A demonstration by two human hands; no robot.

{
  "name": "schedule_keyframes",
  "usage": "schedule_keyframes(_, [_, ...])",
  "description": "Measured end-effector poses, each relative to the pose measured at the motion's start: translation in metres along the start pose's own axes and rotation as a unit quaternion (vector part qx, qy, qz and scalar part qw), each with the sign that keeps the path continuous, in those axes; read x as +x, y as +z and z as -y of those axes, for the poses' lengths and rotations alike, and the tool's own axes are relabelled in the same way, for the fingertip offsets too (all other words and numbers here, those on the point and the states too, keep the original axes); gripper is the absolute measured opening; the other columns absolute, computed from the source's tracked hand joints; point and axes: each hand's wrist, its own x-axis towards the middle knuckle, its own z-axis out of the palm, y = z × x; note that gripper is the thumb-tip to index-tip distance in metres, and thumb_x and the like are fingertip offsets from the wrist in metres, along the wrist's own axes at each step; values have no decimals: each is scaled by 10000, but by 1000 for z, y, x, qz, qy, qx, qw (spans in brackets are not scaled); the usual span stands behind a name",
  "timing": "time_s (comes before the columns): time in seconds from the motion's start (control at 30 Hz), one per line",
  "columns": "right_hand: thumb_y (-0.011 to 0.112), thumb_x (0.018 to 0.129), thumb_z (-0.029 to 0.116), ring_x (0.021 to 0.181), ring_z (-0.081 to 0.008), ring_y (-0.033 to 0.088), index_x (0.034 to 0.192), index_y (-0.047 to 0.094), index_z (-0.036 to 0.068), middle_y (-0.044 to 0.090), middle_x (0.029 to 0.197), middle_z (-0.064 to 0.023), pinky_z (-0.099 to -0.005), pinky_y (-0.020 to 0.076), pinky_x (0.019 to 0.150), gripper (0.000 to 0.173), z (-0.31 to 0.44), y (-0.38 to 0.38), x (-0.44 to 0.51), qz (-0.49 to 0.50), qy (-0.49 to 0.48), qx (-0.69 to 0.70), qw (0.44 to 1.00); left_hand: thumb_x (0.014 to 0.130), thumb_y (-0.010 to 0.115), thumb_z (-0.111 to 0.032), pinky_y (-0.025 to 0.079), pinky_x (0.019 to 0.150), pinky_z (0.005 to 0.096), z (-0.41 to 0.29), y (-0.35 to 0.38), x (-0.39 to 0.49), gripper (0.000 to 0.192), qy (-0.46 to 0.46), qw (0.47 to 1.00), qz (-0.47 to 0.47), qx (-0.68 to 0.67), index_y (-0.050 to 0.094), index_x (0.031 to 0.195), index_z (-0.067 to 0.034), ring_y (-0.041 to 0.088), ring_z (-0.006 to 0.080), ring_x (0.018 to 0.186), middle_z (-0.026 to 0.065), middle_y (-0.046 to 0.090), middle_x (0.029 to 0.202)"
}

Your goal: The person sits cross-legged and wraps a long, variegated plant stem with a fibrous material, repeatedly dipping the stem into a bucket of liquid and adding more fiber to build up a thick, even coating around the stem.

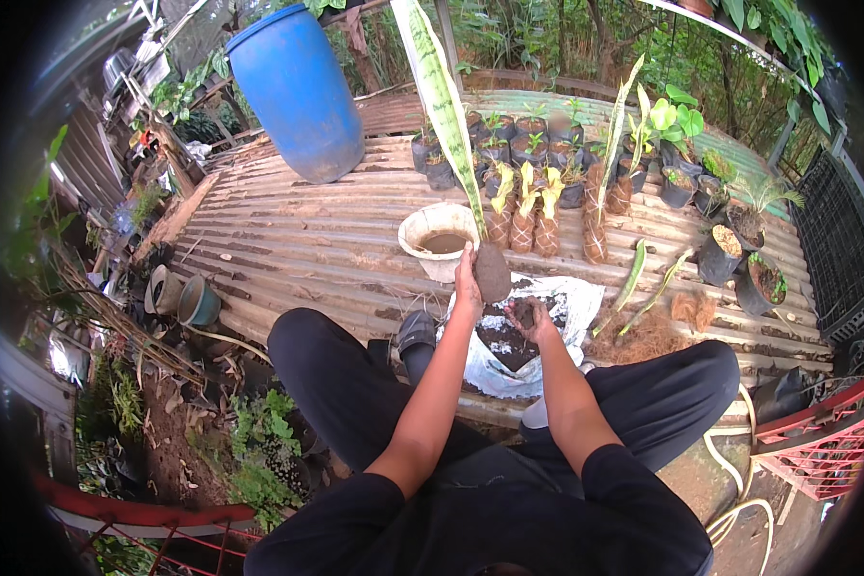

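My left hand [468, 284] holds a ball of packed soil [492, 273] at the base of a tall snake plant leaf [443, 108], which stands up from it. Just to the right, my right hand [531, 320] is cupped palm up around a clump of loose soil [524, 314]. Below both hands lies a white plastic sack [583, 297] with dark soil [505, 345] spread on it. Behind my left hand is a whitish bucket [443, 270] of murky water. Brown coconut fiber [630, 345] and two cut snake plant leaves [632, 277] rest to the right.
Fiber-wrapped, string-tied plants [546, 234] stand ahead on the corrugated metal sheet [317, 237], before rows of small plants in black bags [529, 151]. A blue barrel [299, 93] is at the back left. More potted plants [759, 284] and a black crate [835, 245] stand at right.
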Motion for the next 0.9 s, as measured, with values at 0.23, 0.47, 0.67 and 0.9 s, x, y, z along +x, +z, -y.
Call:
schedule_keyframes(0.23, [565,950,306,645,-135,620,961,601,135,638,796,-22,-228,474,500,175,1,6,2,-18,-10,-84,996,947,451,-630,556,736,378,0,-10,-2,616,-21,1000,4,8,634,1035,-48,679,243,793,135,689,883])
schedule_keyframes(0.47, [565,968,478,490,-88,336,770,426,180,405,652,21,-215,220,369,384,-5,22,5,-156,-23,-58,986,934,478,-633,551,739,377,0,-32,6,609,7,999,-32,17,628,1028,-50,672,248,780,122,680,871])
schedule_keyframes(0.67, [497,994,418,455,-120,322,707,425,176,421,654,3,-247,204,380,383,10,27,10,-137,-131,-81,978,928,489,-634,550,748,390,-2,-12,-3,609,-17,1000,-13,-12,618,1049,-51,670,250,792,122,674,890])
schedule_keyframes(0.9, [314,1019,426,713,-204,552,1036,582,62,649,872,-47,-335,476,671,452,29,42,9,38,-70,46,996,929,558,-565,498,887,367,24,-23,6,610,-56,997,-5,-45,573,1212,-25,626,214,980,98,637,1095])
